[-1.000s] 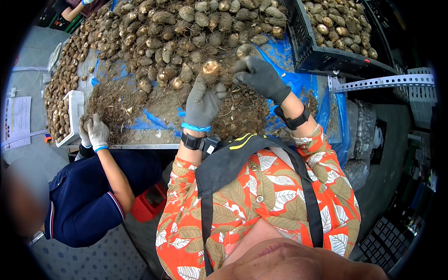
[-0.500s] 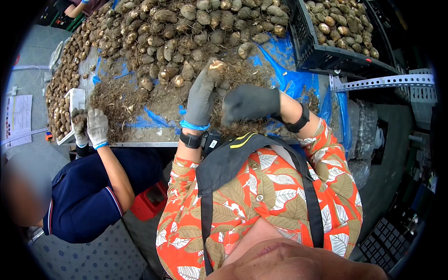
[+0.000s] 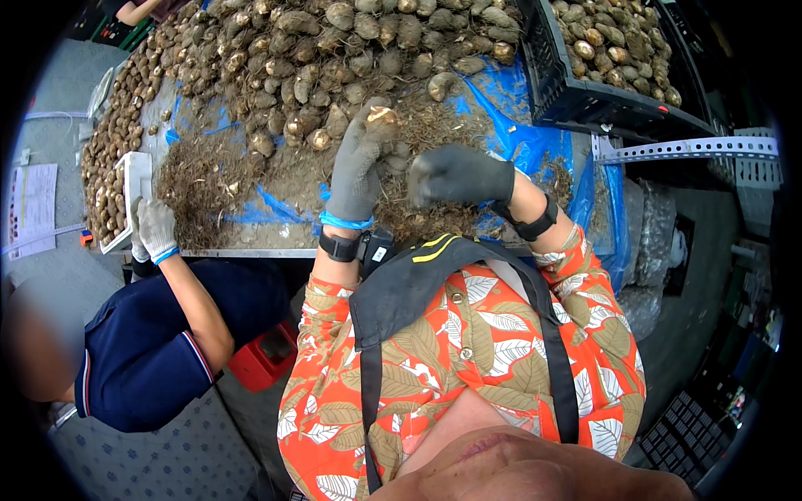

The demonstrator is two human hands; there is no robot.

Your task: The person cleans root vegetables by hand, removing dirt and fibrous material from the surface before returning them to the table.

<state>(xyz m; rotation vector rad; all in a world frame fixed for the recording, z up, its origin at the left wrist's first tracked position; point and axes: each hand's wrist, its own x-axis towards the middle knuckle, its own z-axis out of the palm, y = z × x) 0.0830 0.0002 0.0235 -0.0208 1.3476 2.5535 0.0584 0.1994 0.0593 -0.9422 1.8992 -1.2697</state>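
Note:
My left hand point(image 3: 359, 163), in a grey glove with a blue band at the wrist, is closed round a hairy brown taro corm point(image 3: 383, 119). The corm's pale cut end points up and away from me. Just right of it, my right hand point(image 3: 459, 177), in a darker glove, is curled into a fist. What its fingers hold, if anything, cannot be made out. Below both hands lies a mat of loose root fibres point(image 3: 430, 224) at the near table edge. A large heap of taro corms point(image 3: 334, 58) rises beyond them.
A black crate point(image 3: 614, 104) of corms stands at the far right, by a white perforated rail point(image 3: 685, 150). At the left, a co-worker's gloved hand point(image 3: 156, 230) is at a white tray point(image 3: 138, 188). Torn blue plastic sheeting point(image 3: 514, 138) covers parts of the dirty tabletop.
My right hand has shifted a little to the right, away from the left hand. The dark root clump in the co-worker's gloves no longer shows. My left hand keeps its corm.

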